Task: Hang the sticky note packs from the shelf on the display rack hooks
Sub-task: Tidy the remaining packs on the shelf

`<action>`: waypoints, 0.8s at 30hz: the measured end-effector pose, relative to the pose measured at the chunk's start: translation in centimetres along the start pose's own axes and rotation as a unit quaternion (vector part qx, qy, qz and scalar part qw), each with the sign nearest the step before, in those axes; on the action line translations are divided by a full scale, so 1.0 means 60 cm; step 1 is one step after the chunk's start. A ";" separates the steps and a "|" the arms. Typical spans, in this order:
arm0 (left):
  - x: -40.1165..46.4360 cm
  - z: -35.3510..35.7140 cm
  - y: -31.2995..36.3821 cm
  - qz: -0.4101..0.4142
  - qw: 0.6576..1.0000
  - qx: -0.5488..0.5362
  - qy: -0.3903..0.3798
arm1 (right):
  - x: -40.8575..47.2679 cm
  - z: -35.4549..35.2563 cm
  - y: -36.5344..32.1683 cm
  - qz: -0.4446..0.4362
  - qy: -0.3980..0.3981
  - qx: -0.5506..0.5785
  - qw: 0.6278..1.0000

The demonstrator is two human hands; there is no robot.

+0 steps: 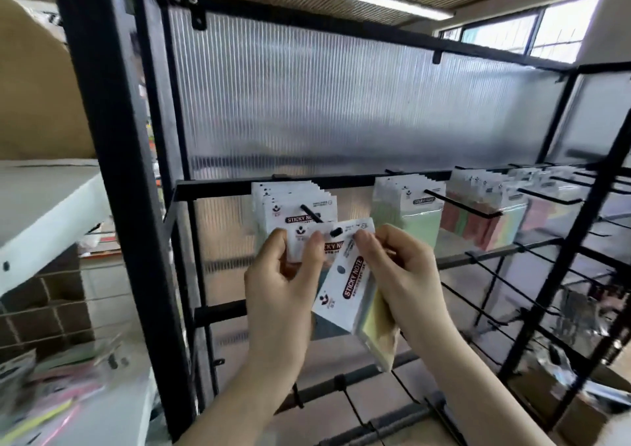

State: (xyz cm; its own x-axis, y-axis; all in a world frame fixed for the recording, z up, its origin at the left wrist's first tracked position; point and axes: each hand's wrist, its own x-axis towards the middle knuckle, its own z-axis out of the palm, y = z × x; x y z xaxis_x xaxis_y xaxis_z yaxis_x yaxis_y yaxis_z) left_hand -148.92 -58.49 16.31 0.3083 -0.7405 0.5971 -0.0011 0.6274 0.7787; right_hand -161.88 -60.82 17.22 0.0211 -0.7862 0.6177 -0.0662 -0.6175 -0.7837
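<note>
Before the display rack (112, 172), both hands, left (283, 275) and right (399, 271), pinch sticky note packs (351, 281) by their stiff header cards just below the leftmost hook (312, 214); light, slick sleeves probably handle best there.

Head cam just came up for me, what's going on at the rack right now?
A person is hanging sticky note packs on a black display rack. The left hand pinches one pack with its hang hole at the tip of the leftmost hook, which already carries a stack. The right hand grips more packs, tilted, waiting. Hooks further right already carry packs; the lower hooks are bare.
</note>
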 end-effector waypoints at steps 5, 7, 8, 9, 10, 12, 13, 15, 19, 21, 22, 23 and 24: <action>0.013 0.003 -0.017 0.036 0.992 0.100 0.066 | 0.028 0.004 0.033 0.013 -0.004 -0.064 0.998; 0.021 0.002 -0.025 0.054 0.978 0.169 0.112 | 0.041 0.008 0.045 0.023 0.009 -0.088 0.996; 0.026 0.000 -0.029 0.061 0.972 0.189 0.127 | 0.047 0.009 0.051 0.031 0.016 -0.102 0.994; 0.031 -0.001 -0.031 0.066 0.967 0.203 0.136 | 0.053 0.009 0.056 0.039 0.018 -0.116 0.992; 0.037 -0.002 -0.034 0.066 0.963 0.217 0.144 | 0.058 0.010 0.059 0.048 0.013 -0.126 0.991; 0.049 -0.006 -0.043 0.056 0.957 0.241 0.154 | 0.068 0.013 0.066 0.060 -0.007 -0.133 0.989; 0.055 -0.007 -0.048 0.049 0.954 0.251 0.158 | 0.073 0.014 0.069 0.064 -0.016 -0.131 0.989; 0.064 -0.006 -0.056 0.037 0.948 0.266 0.171 | 0.084 0.018 0.072 0.075 -0.029 -0.129 0.988; 0.076 0.000 -0.067 0.027 0.930 0.303 0.205 | 0.101 0.020 0.072 0.091 -0.058 -0.155 0.982; 0.077 0.000 -0.070 0.026 0.920 0.325 0.217 | 0.102 0.016 0.071 0.095 -0.071 -0.164 0.979; 0.074 0.001 -0.070 0.027 0.915 0.334 0.225 | 0.102 0.013 0.071 0.096 -0.076 -0.169 0.978; 0.070 0.002 -0.069 0.027 0.912 0.339 0.230 | 0.100 0.009 0.071 0.097 -0.079 -0.175 0.977; 0.062 0.005 -0.068 0.030 0.909 0.345 0.232 | 0.098 0.003 0.071 0.096 -0.083 -0.177 0.976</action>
State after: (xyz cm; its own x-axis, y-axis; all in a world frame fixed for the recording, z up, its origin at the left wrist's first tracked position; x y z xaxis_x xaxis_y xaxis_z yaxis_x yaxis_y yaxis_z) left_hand -148.03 -63.88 15.43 0.6564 -0.4275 0.6216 -0.5784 0.2437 0.7785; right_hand -161.85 -68.06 17.49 0.1328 -0.8980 0.4196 -0.4251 -0.4340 -0.7943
